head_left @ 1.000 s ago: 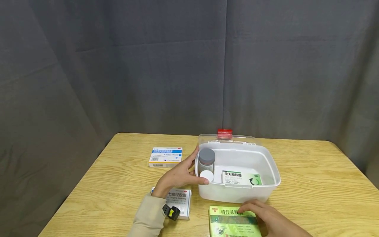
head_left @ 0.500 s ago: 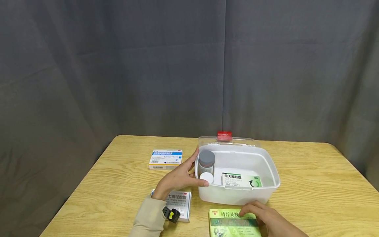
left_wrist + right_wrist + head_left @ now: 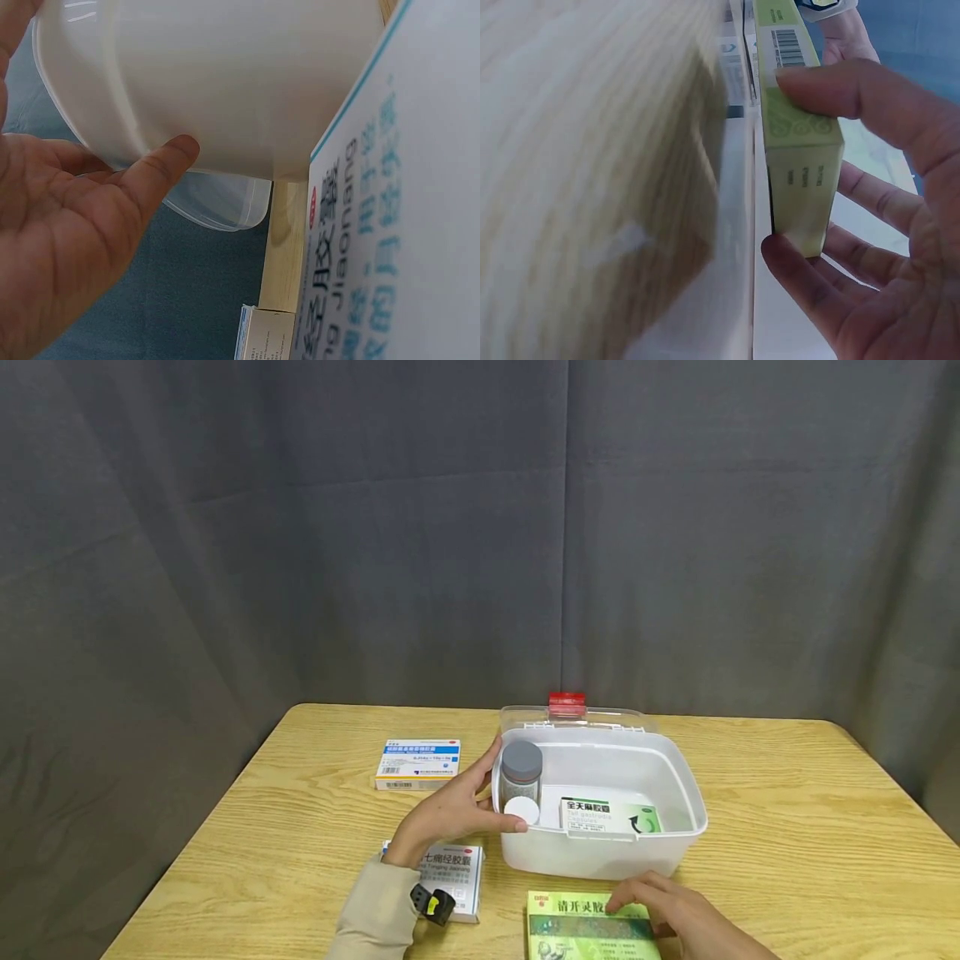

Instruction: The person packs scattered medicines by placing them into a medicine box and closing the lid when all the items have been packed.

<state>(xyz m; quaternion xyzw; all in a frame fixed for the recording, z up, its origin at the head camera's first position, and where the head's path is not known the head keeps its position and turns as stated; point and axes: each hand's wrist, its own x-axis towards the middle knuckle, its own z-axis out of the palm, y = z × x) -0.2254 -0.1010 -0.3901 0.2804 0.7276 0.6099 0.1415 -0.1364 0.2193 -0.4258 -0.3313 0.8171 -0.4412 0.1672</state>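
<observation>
A white plastic storage box (image 3: 603, 857) stands with its clear lid swung back. My left hand (image 3: 454, 810) grips its left end, thumb over the front corner of the rim and fingers along the outer side wall. Inside are a grey-capped bottle (image 3: 522, 762), a white-capped container (image 3: 522, 810) and a white-and-green capsule carton (image 3: 609, 815). In front lies a green medicine carton (image 3: 558, 935). My right hand (image 3: 671, 912) holds its right end; the right wrist view shows the thumb on one edge of the carton (image 3: 801, 199) and fingertips at the opposite edge.
A blue-and-white medicine carton (image 3: 417, 765) lies on the wooden table (image 3: 300, 827), left of the storage box. Another white carton (image 3: 457, 885) lies nearer, partly hidden under my left wrist. A grey curtain (image 3: 420, 568) hangs behind the table.
The scene sits slightly lower in the head view than a second ago. Both hands keep their places at the storage box and the green carton.
</observation>
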